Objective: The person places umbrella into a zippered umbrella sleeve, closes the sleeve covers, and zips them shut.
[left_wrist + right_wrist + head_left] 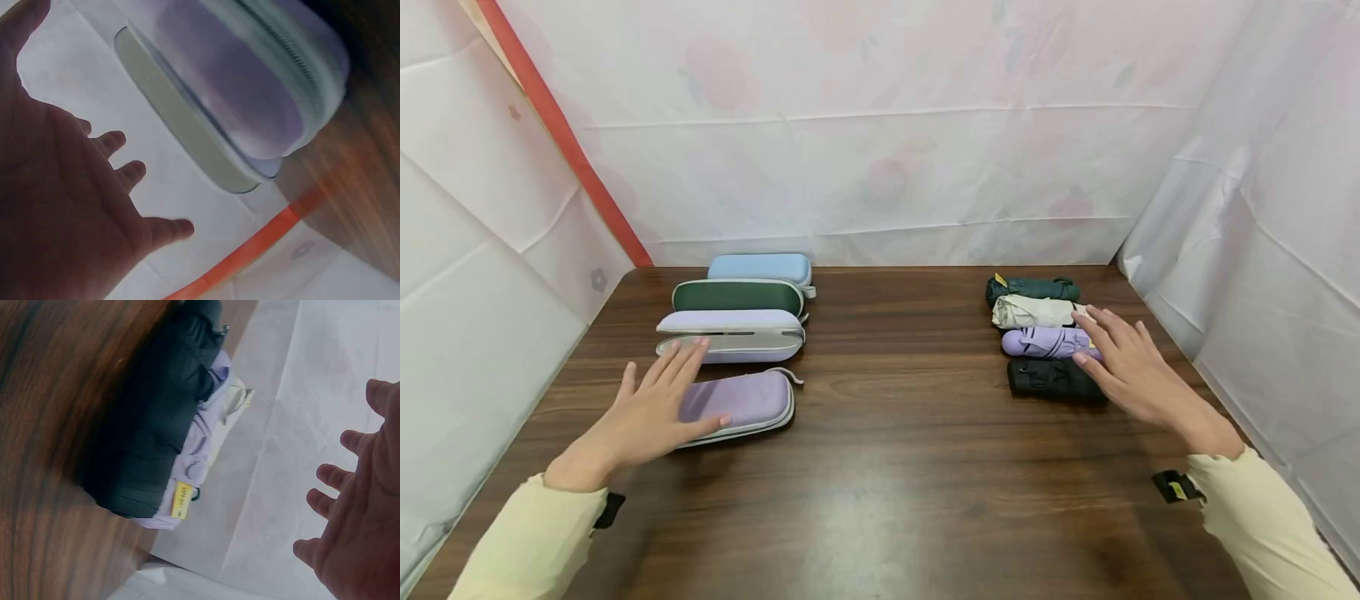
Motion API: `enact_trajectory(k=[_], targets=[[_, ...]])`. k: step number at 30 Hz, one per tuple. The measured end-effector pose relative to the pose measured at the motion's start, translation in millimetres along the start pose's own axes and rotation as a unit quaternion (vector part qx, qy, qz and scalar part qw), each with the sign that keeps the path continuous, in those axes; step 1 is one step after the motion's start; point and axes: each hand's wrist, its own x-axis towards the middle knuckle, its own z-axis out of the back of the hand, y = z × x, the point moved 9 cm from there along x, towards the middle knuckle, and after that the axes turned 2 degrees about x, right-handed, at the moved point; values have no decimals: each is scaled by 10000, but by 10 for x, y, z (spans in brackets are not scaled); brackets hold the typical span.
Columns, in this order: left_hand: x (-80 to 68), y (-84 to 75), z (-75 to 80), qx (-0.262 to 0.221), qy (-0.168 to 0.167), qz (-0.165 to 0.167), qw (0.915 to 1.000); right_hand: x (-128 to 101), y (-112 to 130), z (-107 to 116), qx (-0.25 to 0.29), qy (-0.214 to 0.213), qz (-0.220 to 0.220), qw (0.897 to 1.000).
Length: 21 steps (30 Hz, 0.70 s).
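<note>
In the head view my left hand is held with fingers spread over the left end of a closed purple zip case. The left wrist view shows this hand apart from the case. Behind that case lies a pale lavender case, unzipped and lid raised, its grey inside showing. On the right, my right hand hovers with straight fingers over the right ends of a black folded umbrella and a lavender folded umbrella. Both hands hold nothing.
A dark green case and a light blue case lie farther back on the left. Behind the lavender umbrella are a white folded umbrella and a dark green one. Pale sheets hang around the wooden table.
</note>
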Motion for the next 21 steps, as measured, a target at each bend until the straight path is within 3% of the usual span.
enact_trajectory(k=[6,21], targets=[[-5,28,-129,-42,-83,-243,9997,36,-41,-113,-8,53,168,9998],[23,69,-255,-148,-35,-294,9995,55,-77,-411,-237,83,998,9947]])
